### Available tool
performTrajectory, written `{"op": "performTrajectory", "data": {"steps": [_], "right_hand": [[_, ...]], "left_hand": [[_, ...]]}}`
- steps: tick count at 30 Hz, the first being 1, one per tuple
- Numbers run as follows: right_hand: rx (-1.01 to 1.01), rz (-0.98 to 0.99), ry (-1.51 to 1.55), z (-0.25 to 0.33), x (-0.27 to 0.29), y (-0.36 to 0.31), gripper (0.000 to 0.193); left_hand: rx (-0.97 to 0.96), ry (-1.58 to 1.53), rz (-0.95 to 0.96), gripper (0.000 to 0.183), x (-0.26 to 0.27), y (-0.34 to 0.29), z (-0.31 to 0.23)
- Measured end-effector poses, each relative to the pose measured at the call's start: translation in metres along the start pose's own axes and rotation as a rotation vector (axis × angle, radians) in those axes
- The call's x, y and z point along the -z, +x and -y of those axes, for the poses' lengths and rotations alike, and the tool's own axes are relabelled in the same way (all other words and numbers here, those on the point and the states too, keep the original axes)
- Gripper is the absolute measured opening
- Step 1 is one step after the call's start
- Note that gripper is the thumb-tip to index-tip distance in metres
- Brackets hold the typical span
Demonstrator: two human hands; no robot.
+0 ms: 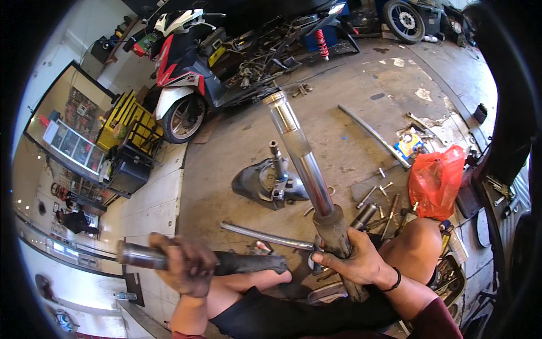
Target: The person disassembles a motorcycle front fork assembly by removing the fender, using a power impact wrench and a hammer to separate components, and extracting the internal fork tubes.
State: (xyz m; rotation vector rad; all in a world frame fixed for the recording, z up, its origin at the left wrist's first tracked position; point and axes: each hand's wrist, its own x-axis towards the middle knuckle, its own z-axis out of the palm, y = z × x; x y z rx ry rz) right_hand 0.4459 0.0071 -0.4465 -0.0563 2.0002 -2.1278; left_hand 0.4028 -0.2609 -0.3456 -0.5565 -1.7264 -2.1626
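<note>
Gripping the upright fork tube [307,169] in our right hand [355,263], our left hand [183,265] clenches a second fork leg [226,263] lying crosswise.

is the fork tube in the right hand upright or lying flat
Upright, leaning slightly. The right hand grips the fork tube near its lower end, and its shiny top points up and away from the floor.

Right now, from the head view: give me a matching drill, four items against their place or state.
Items:
1. right hand
2. left hand
3. red plastic bag
4. scooter

Places or states:
A. parked at the upper left
B. grips the upright fork tube at its dirty lower part
C. lies on the floor to the right
D. grips a horizontal fork tube

Pairs: 1-B, 2-D, 3-C, 4-A
</note>
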Motion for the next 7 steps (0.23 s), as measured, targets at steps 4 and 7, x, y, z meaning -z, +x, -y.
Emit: {"op": "performTrajectory", "data": {"steps": [4, 7], "right_hand": [[-0.031, 0.062, 0.017, 0.006, -0.018, 0.012, 0.041], [0.065, 0.076, -0.016, 0.000, -0.029, 0.018, 0.036]], "left_hand": [[0.042, 0.165, 0.036, 0.029, 0.001, -0.008, 0.033], [0.078, 0.258, -0.121, 0.046, 0.006, -0.015, 0.065]]}}
